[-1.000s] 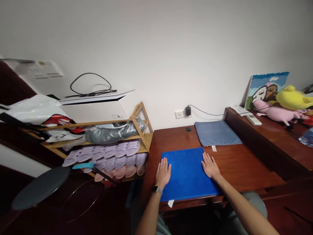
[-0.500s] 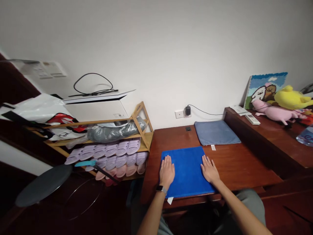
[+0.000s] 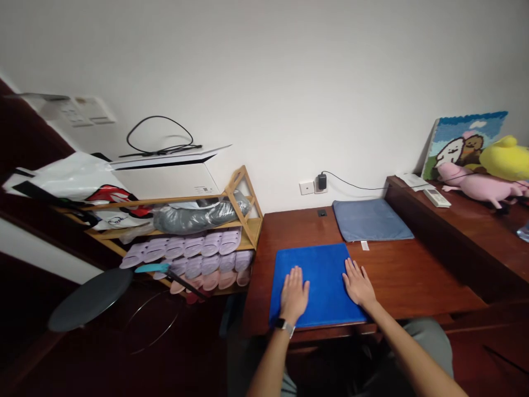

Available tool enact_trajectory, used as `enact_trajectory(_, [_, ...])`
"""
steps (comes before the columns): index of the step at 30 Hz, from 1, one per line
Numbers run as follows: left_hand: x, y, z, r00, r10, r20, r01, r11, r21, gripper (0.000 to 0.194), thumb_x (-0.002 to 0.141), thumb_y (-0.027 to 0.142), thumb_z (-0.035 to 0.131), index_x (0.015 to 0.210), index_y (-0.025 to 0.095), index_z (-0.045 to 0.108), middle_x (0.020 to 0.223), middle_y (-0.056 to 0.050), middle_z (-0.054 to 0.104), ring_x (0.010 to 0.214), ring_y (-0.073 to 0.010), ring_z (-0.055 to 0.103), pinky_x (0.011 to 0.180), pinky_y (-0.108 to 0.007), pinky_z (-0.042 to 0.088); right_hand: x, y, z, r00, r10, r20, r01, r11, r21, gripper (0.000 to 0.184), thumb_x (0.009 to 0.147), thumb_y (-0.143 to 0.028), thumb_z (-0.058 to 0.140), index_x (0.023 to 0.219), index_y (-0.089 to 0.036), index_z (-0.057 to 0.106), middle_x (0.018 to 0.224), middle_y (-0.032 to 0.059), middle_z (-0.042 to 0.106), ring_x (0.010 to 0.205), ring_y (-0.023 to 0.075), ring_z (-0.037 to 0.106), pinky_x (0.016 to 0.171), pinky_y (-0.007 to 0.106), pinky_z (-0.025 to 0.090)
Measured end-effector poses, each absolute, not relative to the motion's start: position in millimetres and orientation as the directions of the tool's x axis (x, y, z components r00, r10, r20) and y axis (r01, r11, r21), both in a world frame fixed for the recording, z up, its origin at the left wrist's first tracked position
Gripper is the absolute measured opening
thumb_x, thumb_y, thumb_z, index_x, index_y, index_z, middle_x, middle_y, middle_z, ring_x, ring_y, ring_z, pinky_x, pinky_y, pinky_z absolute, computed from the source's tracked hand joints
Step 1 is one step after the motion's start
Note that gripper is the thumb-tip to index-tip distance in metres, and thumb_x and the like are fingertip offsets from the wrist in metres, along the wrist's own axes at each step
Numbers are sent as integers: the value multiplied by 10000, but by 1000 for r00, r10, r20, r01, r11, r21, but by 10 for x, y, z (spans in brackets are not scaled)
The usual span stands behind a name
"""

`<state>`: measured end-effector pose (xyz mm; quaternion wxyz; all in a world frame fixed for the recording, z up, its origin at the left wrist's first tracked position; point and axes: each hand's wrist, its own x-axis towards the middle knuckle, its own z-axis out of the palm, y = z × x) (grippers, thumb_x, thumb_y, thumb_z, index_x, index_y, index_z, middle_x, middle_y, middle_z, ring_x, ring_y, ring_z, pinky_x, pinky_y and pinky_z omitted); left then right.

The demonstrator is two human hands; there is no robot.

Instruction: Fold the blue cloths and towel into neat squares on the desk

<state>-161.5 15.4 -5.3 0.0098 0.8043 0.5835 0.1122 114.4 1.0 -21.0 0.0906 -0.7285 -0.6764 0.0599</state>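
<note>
A bright blue square of fabric, like a flat cushion cover [image 3: 322, 281], lies spread on the brown wooden desk [image 3: 397, 281] near its front edge. My left hand [image 3: 295, 296] rests flat on the left part of the fabric, fingers stretched forward; a watch is on that wrist. Along the fabric's right edge, my right hand [image 3: 357, 282] lies flat with its fingers slightly apart. Neither hand grips anything. Behind, a grey-blue cushion cover [image 3: 370, 220] lies flat with a white tag at its front edge.
A wooden rack [image 3: 243, 220] with several pairs of slippers [image 3: 194, 246] stands left, a white box [image 3: 169, 182] on top. Beside it is a dark round stool [image 3: 91, 298]. On the raised right ledge are a remote [image 3: 436, 198] and a pink plush toy [image 3: 475, 184].
My left hand has slid inward from the blue fabric's left edge. My right hand stays at the right edge. The white tag at the front left no longer shows. The view has shifted slightly.
</note>
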Motion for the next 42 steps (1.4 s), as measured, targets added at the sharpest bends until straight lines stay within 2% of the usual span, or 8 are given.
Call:
enact_trajectory(5, [-2318, 128, -103, 172, 964, 205, 976, -195, 97, 633, 1086, 396, 240, 1656, 126, 281, 1684, -128, 357, 1574, -271, 306, 1290, -481, 280, 1119, 6, -100, 89, 996, -2, 973, -87, -212, 690, 1073, -449, 139, 1669, -116, 237, 1725, 65, 247, 1608, 244, 196, 1308, 480, 151])
enact_trajectory(12, [-2273, 142, -165, 171, 953, 251, 975, -201, 98, 641, 1085, 423, 229, 1654, 135, 294, 1677, -134, 368, 1565, -271, 325, 1283, -488, 295, 1085, -225, -89, 60, 992, 114, 972, -32, -235, 669, 1081, -465, 156, 1668, -163, 267, 1711, 65, 293, 1606, 242, 205, 1307, 495, 157])
enact_trajectory(18, [-2330, 156, -135, 182, 949, 258, 975, -208, 76, 644, 1076, 421, 248, 1655, 144, 299, 1668, -125, 392, 1561, -275, 337, 1289, -493, 283, 1091, -369, -158, 56, 997, 51, 967, -42, -251, 655, 1076, -455, 190, 1664, -184, 286, 1710, 51, 288, 1601, 246, 226, 1304, 496, 172])
enact_trajectory(22, [-1877, 177, 5, 307, 916, 256, 938, -337, 80, 624, 1085, 405, 232, 1635, 137, 348, 1665, -120, 398, 1565, -269, 331, 1296, -492, 269, 1072, -364, -110, 61, 997, 37, 965, -50, -256, 652, 1078, -449, 196, 1666, -177, 274, 1716, 41, 268, 1607, 240, 201, 1312, 484, 149])
enact_trajectory(30, [-246, 285, 62, 606, 775, 179, 739, -632, 235, 636, 1097, 459, 161, 1654, 185, 303, 1693, -74, 364, 1587, -210, 274, 1304, -444, 258, 1079, -360, -125, 40, 999, 9, 970, -37, -240, 622, 1075, -387, 189, 1661, -206, 291, 1717, 24, 264, 1611, 224, 178, 1315, 491, 127])
enact_trajectory(33, [-438, 374, 32, 562, 813, 154, 778, -583, 235, 650, 1095, 484, 161, 1645, 182, 329, 1688, -76, 372, 1584, -219, 282, 1309, -455, 239, 1084, -357, -112, 49, 999, 8, 970, -45, -239, 638, 1078, -416, 180, 1664, -184, 274, 1718, 33, 257, 1609, 227, 190, 1314, 487, 134])
enact_trajectory(38, [-1466, 531, 91, 300, 947, 112, 938, -315, 148, 647, 1092, 449, 204, 1635, 126, 342, 1691, -126, 345, 1586, -268, 274, 1306, -498, 220, 1081, -397, -28, 72, 997, 9, 971, -68, -230, 657, 1080, -437, 175, 1668, -153, 247, 1721, 49, 256, 1607, 235, 200, 1310, 490, 135])
enact_trajectory(42, [-1888, 567, 43, 266, 956, 125, 952, -281, 122, 668, 1093, 456, 197, 1637, 88, 318, 1703, -138, 313, 1590, -254, 265, 1310, -463, 210, 1035, -381, 20, 100, 995, 5, 971, -96, -217, 649, 1074, -419, 199, 1654, -144, 302, 1703, 68, 316, 1595, 254, 245, 1304, 509, 129])
